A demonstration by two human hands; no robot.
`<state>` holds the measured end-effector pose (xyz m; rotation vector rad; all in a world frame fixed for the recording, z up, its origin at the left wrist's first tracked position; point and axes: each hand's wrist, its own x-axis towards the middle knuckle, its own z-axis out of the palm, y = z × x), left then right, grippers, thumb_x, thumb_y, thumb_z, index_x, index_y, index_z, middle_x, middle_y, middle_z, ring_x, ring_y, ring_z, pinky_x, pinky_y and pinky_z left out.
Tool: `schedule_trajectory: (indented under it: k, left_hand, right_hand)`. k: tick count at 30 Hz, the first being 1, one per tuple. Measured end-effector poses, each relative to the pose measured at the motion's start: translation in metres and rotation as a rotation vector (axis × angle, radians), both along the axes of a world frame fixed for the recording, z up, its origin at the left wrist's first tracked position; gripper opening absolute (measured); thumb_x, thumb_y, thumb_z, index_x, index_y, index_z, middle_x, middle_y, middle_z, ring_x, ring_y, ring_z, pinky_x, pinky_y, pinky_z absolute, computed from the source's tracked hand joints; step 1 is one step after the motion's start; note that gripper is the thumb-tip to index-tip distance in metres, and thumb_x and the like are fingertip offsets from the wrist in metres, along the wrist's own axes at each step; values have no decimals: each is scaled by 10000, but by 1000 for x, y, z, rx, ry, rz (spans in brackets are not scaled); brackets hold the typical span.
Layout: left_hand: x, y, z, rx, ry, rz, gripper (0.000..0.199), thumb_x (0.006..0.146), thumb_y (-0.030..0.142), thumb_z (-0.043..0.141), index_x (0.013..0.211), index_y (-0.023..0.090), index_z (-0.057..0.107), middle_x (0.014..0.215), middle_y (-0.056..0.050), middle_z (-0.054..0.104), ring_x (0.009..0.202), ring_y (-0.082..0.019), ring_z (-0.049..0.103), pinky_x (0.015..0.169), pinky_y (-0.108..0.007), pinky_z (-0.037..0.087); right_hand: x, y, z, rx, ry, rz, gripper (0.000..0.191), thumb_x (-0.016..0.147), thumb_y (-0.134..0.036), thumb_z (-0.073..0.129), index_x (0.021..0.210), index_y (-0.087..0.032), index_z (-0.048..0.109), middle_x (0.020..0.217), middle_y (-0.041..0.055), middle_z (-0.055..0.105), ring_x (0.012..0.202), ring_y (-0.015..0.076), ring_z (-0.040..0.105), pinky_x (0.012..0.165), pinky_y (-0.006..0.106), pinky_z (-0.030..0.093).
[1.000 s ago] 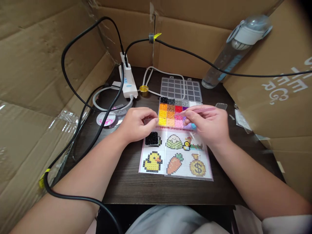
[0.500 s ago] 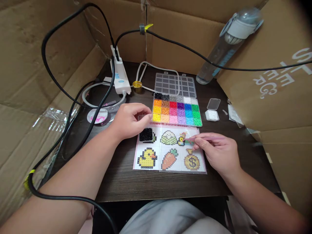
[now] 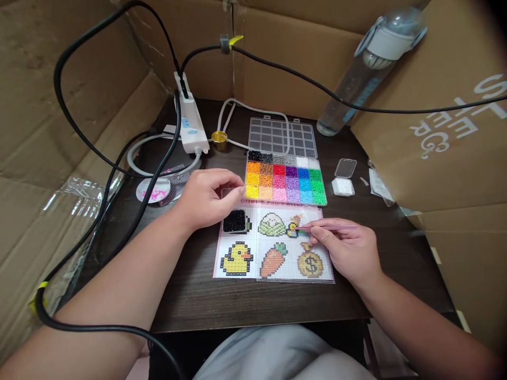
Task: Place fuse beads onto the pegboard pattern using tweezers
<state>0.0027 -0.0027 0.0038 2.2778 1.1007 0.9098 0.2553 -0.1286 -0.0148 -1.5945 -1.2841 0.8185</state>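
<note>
My right hand (image 3: pixel 352 250) pinches a pair of pink tweezers (image 3: pixel 336 227) between thumb and fingers. The tips reach left to a small yellow-and-black bead figure (image 3: pixel 292 230) on the printed pattern sheet (image 3: pixel 273 211). My left hand (image 3: pixel 209 198) is curled, thumb and forefinger close together at the left edge of the sorted bead box (image 3: pixel 285 178); what they grip, if anything, is hidden. Just below it a small clear box of black beads (image 3: pixel 234 220) sits on the sheet. A yellow duck pattern (image 3: pixel 236 259), a carrot (image 3: pixel 273 259) and a money bag (image 3: pixel 310 261) show nearer me.
A white dish of pink beads (image 3: pixel 153 190) and a power strip (image 3: pixel 193 124) lie left, with black cables (image 3: pixel 158 169) looping around. A gold cup (image 3: pixel 219 140) stands behind. Rightward are a box of white beads (image 3: pixel 343 186) and a water bottle (image 3: pixel 368 74). Cardboard walls (image 3: pixel 293 58) surround the table.
The whole view has shifted slightly left. Both hands hold nearly the same places, with the tweezer tips still at the small bead figure.
</note>
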Motion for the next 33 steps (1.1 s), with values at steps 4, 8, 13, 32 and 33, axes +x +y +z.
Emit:
schedule_trajectory:
  k: [4,8,13,32,33]
  left_hand:
    - [1,-1,1,0,2,6,150,763,253,575,716,162,684,621,6,625,531,-91,504,515,-227,396]
    - [1,-1,1,-4,3,8,150,763,254,576,720,161,686,623,3,630,528,-95,501,518,-229,395]
    - [1,0,0,-7,-10,6,141,762,245,583,722,159,688,625,4,631,527,-92,500,511,-226,392]
    - [-2,1,-1,7,-21,-24,131,767,216,582,727,146,686,632,5,631,541,-87,512,521,-215,390]
    - [-3,1,-1,7,-18,-26,132,771,213,581,729,146,686,638,6,633,548,-86,516,526,-213,392]
  right_hand:
    - [-1,0,0,4,14,-5,74,783,-250,710,772,-215,773,679,23,737,551,154,681,547,256,598]
    - [-1,0,0,2,12,-11,68,772,-249,716,770,-214,774,690,28,742,546,155,677,536,259,599]
    - [-2,1,0,-4,23,-8,64,767,-237,719,779,-215,777,694,26,743,548,147,674,542,249,600]
    - [6,35,28,264,-50,-28,137,795,-222,712,664,-224,751,789,35,745,662,159,684,621,281,567]
    - [3,44,32,282,-53,-6,119,790,-213,712,680,-216,755,783,36,743,647,150,675,618,278,563]
